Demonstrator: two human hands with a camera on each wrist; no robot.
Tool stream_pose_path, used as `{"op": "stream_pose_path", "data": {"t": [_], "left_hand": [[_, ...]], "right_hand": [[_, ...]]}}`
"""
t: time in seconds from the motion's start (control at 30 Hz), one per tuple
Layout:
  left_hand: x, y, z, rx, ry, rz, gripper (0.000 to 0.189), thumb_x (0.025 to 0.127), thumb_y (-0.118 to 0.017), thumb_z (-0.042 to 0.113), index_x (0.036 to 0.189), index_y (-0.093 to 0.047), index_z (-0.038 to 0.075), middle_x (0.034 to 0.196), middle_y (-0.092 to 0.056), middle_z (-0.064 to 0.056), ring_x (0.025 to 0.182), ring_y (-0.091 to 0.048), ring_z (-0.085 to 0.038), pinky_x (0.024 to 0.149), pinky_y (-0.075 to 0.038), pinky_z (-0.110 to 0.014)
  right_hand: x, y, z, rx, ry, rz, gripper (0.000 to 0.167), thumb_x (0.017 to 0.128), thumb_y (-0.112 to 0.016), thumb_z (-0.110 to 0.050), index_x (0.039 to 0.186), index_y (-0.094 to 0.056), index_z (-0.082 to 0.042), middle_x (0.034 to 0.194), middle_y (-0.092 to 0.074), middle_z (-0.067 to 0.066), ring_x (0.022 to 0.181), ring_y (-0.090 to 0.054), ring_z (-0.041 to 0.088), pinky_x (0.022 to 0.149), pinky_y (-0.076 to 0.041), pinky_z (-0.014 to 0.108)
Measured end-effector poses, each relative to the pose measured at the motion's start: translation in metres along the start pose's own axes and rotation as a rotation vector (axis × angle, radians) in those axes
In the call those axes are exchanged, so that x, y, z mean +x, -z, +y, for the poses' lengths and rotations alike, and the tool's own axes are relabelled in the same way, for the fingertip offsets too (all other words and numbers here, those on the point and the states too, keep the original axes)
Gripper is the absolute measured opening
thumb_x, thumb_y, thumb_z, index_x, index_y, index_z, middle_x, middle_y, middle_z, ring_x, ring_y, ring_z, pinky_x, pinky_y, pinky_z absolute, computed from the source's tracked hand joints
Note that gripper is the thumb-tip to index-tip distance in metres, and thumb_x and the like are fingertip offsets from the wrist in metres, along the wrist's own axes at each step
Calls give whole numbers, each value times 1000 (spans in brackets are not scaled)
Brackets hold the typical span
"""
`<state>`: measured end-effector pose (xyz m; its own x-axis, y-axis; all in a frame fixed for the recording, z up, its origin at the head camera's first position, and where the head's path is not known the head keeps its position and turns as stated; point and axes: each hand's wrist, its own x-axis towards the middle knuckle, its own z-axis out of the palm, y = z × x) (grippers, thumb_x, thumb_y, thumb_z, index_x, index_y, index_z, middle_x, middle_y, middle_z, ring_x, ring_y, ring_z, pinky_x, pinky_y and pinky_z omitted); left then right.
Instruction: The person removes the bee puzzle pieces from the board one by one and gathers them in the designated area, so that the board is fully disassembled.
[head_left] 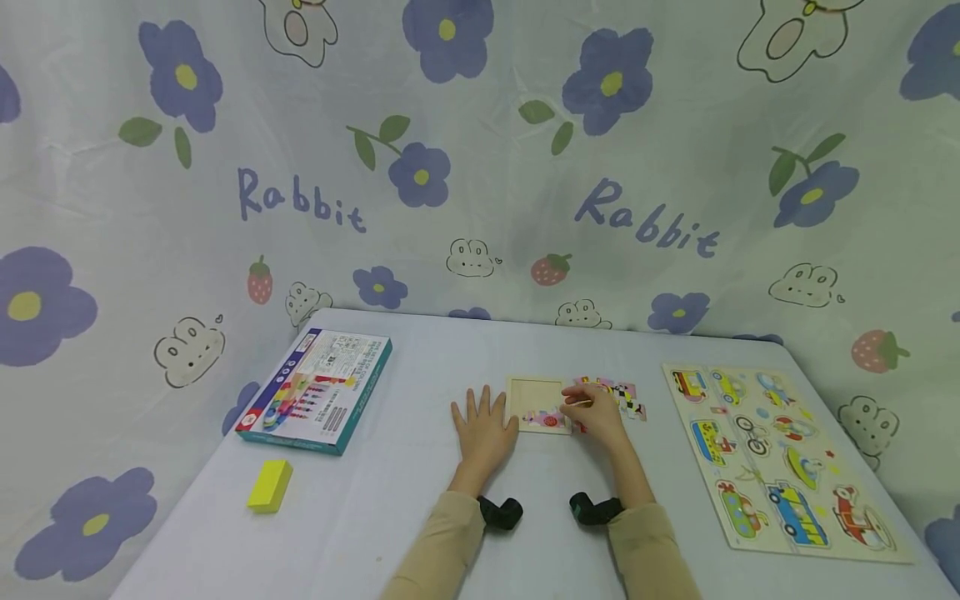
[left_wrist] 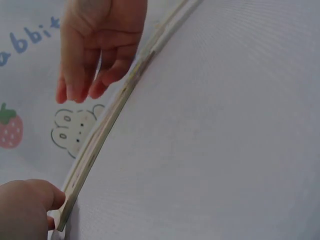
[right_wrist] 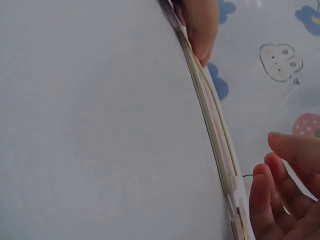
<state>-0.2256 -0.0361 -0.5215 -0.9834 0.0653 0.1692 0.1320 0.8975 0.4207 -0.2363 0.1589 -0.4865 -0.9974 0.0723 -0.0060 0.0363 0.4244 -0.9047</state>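
Observation:
My left hand point(head_left: 483, 432) lies on the white table with fingers spread, its thumb at the left edge of a small wooden puzzle tray point(head_left: 534, 380). Pink picture pieces point(head_left: 542, 419) lie along the tray's bottom; the upper part shows bare wood. Over the tray's right edge hovers my right hand point(head_left: 596, 412), fingers bent and thumb apart. In the right wrist view nothing shows between the fingers of the right hand point(right_wrist: 287, 192). Loose puzzle pieces point(head_left: 630, 398) with pink, yellow and black print lie just beyond that hand, partly hidden by it.
A larger wooden puzzle board point(head_left: 750, 500) with vehicle pictures lies at the right. On the left are a flat printed box point(head_left: 322, 392) with a teal side and a yellow block point(head_left: 270, 486). A flower-and-rabbit cloth point(head_left: 480, 167) hangs behind the table.

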Motion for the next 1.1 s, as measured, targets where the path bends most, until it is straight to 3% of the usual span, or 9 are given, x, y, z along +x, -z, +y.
{"op": "stream_pose_path", "data": {"t": [0.2,0.47,0.83,1.1], "left_hand": [[0,2,0,21,0,-6,52,90,-46,39,136,-47,14,147,-32,-14,138,-14,-41,105,0,-63],[1,-1,-1,33,-2,-5,52,90,-47,40,135,-48,14,147,-32,-15,138,-15,-41,105,0,-63],[3,-5,-3,35,-2,-5,52,91,-46,41,136,-47,15,148,-31,-14,138,-13,-40,105,2,-63],[3,-4,-3,27,-3,-11,52,91,-46,40,137,-46,14,148,-31,-14,138,-13,-41,105,2,-63]], "right_hand": [[0,-13,-7,-48,44,-81,26,78,-72,-6,103,-66,-3,97,-64,12,82,-60,22,60,-51,27],[2,-22,-6,-122,89,-169,33,75,-74,-7,106,-66,-5,98,-65,8,83,-57,19,66,-47,27],[2,-31,-3,-326,175,-190,41,68,-81,-14,107,-69,-8,93,-56,3,74,-46,15,63,-38,26],[3,-33,-2,-336,179,-189,35,66,-82,-12,98,-69,-9,92,-53,2,73,-45,14,63,-37,26]]}}
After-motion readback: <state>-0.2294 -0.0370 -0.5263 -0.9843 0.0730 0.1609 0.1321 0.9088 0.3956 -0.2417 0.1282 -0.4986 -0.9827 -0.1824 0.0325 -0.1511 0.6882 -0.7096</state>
